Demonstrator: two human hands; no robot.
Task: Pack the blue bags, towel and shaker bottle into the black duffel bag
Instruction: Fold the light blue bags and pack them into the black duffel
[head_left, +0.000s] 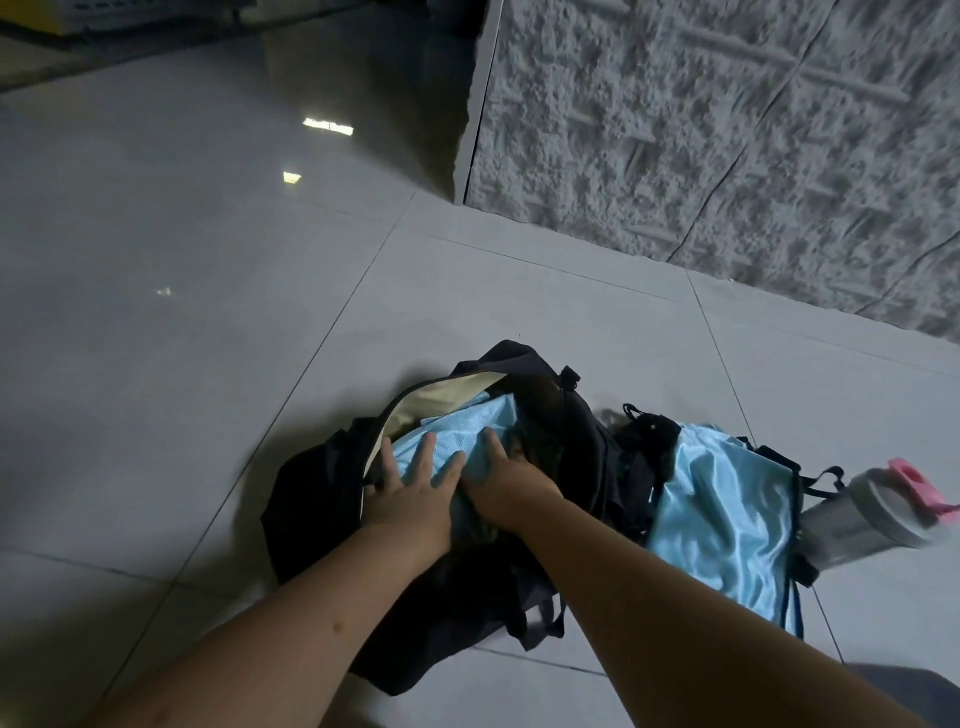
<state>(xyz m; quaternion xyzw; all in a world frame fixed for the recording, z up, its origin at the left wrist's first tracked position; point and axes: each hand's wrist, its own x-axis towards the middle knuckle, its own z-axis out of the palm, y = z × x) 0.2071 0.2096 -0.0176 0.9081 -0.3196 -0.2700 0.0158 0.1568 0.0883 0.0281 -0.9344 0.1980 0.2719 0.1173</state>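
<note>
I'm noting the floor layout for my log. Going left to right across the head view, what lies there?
black duffel bag → left hand → right hand → blue bag on the floor → shaker bottle

We cannot see the fingertips of the right hand (501, 486), which are buried under folds inside the black duffel bag (311, 499). Most of the blue bag (457, 431) there is covered by both hands. The shaker bottle (878, 514) is blurred, its base hidden behind the second blue bag (722, 525). Both forearms are cut off at the bottom edge, and we cannot pick out the towel.
</note>
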